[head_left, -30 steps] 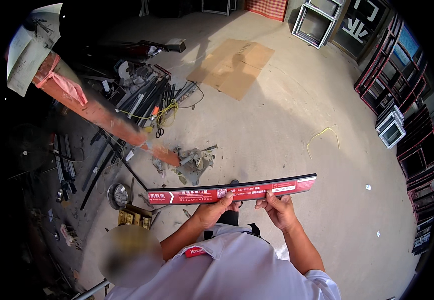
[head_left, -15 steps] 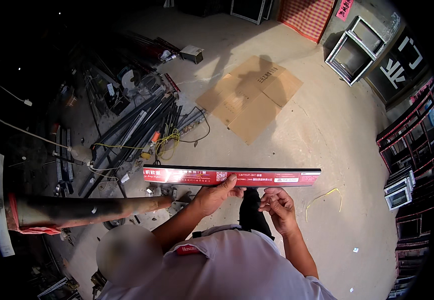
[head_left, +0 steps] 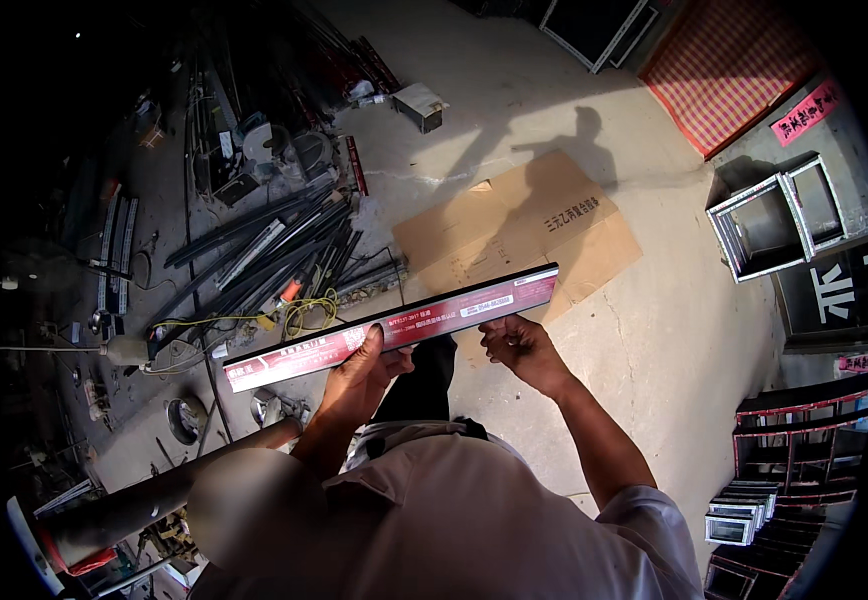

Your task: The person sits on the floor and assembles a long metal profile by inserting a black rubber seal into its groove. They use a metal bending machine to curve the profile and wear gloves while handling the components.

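A long, narrow profile bar (head_left: pixel 444 315) with a black edge and a red printed face extends in front of me, its right end tilted up. My left hand (head_left: pixel 357 372) is closed round it left of its middle, thumb on the red face and fingers beneath. Just under the bar's right part is my right hand (head_left: pixel 524 350), its fingers curled and pressed together. Whatever those fingers may hold is too small or hidden to tell. The hand is very near the bar's lower edge; contact is unclear.
Flattened cardboard (head_left: pixel 594 245) lies on the floor ahead. Dark metal profiles (head_left: pixel 254 250) are heaped to the left, with a yellow cord (head_left: pixel 309 315). A thick post (head_left: pixel 174 485) stands at lower left. Window frames (head_left: pixel 776 225) lean at the right; red-edged frames (head_left: pixel 804 430) are stacked nearby.
The view has turned. The bar has gone from nearly level to slanted, its right end higher and its left end lower. My right hand has moved up close beneath the bar, its fingers more curled.
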`<state>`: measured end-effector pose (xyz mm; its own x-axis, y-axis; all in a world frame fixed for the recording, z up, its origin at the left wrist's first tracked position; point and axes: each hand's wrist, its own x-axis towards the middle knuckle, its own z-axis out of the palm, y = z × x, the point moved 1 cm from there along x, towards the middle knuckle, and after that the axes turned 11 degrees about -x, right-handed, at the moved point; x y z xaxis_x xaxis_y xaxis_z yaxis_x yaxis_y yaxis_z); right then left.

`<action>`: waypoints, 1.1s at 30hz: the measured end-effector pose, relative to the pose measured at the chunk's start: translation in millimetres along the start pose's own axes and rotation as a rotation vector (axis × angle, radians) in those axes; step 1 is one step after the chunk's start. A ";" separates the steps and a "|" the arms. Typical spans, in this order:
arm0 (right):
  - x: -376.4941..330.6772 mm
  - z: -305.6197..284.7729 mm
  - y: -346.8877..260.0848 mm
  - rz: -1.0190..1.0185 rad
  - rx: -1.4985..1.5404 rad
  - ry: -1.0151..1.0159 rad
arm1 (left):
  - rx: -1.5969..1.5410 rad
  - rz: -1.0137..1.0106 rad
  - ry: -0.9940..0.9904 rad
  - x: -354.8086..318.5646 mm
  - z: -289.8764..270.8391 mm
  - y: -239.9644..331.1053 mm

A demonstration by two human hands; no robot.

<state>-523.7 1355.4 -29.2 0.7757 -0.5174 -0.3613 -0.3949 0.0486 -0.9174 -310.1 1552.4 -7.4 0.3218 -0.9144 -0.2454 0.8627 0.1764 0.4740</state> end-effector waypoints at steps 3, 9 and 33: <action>88.9 -50.5 23.3 0.079 0.134 0.107 | -0.038 -0.027 0.002 116.0 -14.1 5.8; 240.8 -138.9 -16.2 0.184 0.210 0.173 | 0.017 -0.065 -0.054 356.5 20.7 75.5; 1001.8 -360.8 -210.6 0.050 0.273 -0.381 | -0.095 0.252 0.343 948.7 -32.3 272.6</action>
<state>159.0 518.5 -137.9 0.9044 -0.1609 -0.3951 -0.3323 0.3151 -0.8890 242.9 744.8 -138.4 0.6241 -0.6673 -0.4064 0.7675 0.4262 0.4788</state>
